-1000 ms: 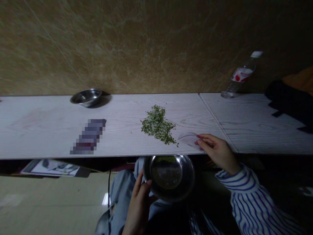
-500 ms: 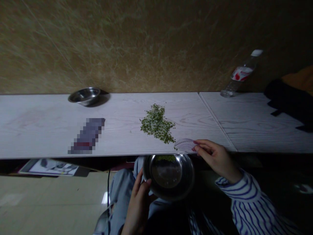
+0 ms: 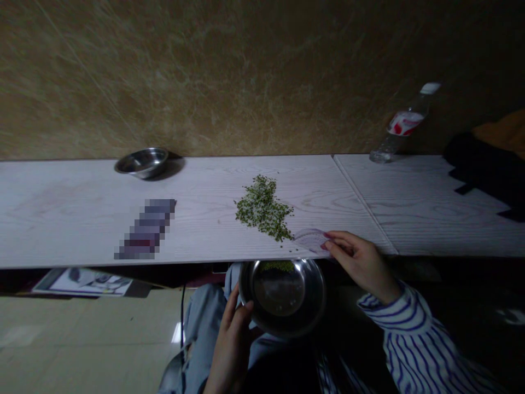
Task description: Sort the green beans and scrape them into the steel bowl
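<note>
My left hand (image 3: 233, 339) grips the left rim of a large steel bowl (image 3: 315, 306), held over my lap just under the table's front edge. Some green beans (image 3: 278, 266) lie in the bowl at its far side. Between the thumb and fingers of my right hand (image 3: 361, 262) is a clear protractor (image 3: 309, 239), flat and curved, close to the tabletop. Its left end is at the lower right edge of a spread pile of green beans mixed with white grains (image 3: 262, 208). A few loose beans lie between the pile and the table's edge.
A small steel bowl (image 3: 143, 163) stands at the back left, near a pixelated flat object (image 3: 147, 229). A plastic bottle (image 3: 400, 126) stands at the back right by the wall. Dark cloth (image 3: 488, 169) lies at the far right. A seam crosses the white tabletop (image 3: 205, 219).
My right hand and the protractor have shifted slightly away from the table's edge, toward the pile. A few beans now lie apart near the edge. The left hand and bowl have barely moved.
</note>
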{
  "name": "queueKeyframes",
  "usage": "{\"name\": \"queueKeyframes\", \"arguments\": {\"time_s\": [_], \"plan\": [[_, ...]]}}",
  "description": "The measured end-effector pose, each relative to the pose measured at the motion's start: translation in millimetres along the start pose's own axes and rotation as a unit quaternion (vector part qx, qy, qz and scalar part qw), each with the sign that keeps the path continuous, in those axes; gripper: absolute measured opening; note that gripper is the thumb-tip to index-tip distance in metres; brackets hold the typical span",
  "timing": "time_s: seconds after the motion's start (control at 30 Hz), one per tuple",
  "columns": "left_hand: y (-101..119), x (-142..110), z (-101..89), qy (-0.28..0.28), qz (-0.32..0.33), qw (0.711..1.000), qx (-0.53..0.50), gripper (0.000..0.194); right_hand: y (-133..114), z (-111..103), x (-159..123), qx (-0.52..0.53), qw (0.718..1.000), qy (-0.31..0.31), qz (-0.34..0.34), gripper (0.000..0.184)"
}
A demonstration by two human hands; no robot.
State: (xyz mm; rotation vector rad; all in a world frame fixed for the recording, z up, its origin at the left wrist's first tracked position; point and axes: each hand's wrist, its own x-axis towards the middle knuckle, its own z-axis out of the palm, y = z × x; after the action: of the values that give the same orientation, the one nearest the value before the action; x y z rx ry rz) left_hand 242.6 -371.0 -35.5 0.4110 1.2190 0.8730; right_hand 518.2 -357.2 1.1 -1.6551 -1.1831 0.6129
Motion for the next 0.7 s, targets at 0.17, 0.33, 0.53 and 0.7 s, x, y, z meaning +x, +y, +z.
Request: {"name": "queueKeyframes", "arguments": {"time_s": [0.17, 0.33, 0.53, 0.7], "plan": [[0.7, 0.0, 0.6, 0.002, 0.002, 1.000, 0.001, 0.078, -2.6, -5.0, 3.0, 0.006, 1.000, 0.019, 0.003, 0.031], [0.8, -0.3, 1.5, 0.011, -0.004, 1.000, -0.009, 0.081, -4.8, -7.5, 7.4, 0.026, 0.999, 0.027, 0.019, 0.032], [2.6, -2.4, 3.6, 0.014, -0.003, 1.000, -0.009, 0.079, -4.8, 3.8, 11.5, 0.010, 1.000, 0.025, 0.009, 0.032], [1.9, -1.4, 2.2, 0.005, 0.003, 1.000, -0.008, 0.081, -9.3, 2.2, 8.3, 0.010, 1.000, 0.011, -0.005, 0.031]]}}
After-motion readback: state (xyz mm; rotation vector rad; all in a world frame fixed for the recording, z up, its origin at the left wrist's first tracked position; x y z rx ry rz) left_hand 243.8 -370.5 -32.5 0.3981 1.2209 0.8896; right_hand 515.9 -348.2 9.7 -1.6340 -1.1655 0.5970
